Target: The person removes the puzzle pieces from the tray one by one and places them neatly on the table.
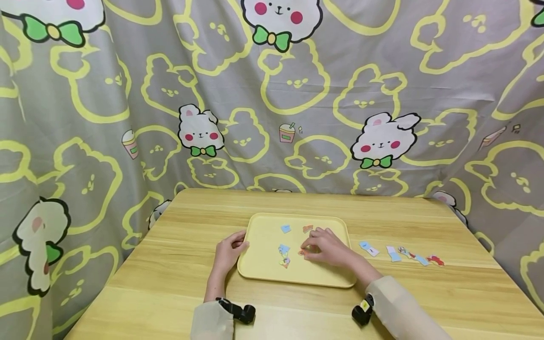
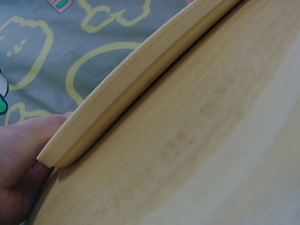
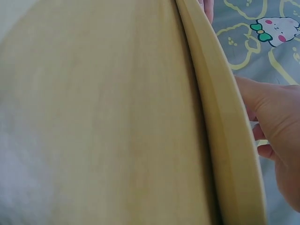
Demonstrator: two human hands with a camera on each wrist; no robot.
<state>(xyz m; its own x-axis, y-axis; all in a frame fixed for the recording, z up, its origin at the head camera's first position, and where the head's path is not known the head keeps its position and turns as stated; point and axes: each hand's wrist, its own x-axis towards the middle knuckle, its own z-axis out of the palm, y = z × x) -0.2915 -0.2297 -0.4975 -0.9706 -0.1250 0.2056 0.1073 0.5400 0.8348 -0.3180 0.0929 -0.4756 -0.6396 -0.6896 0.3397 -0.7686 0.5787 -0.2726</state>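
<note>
Curtained booth, wider building unclear: rabbit-print fabric (image 1: 259,113) hung on three sides round wood-grain table (image 1: 297,311).

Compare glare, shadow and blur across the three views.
Head: the curtain and tray look fairly crisp, detail on the small pieces unclear. Left wrist: blurred grain on the table, pale glare lower right, dark shadow beneath the tray. Right wrist: similar blur, whitish glare lower left.

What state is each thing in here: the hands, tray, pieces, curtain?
Tray: right way up, on the table.
Left hand: holding its left rim.
Right hand: apparently pinching an orange piece.
Upper blue piece: lying apart on the tray.
Upper orange piece: on the tray.
Piece cluster: bunched together on the tray.
Table pieces: spread right of the tray.
Curtain: hanging, creased.
</note>
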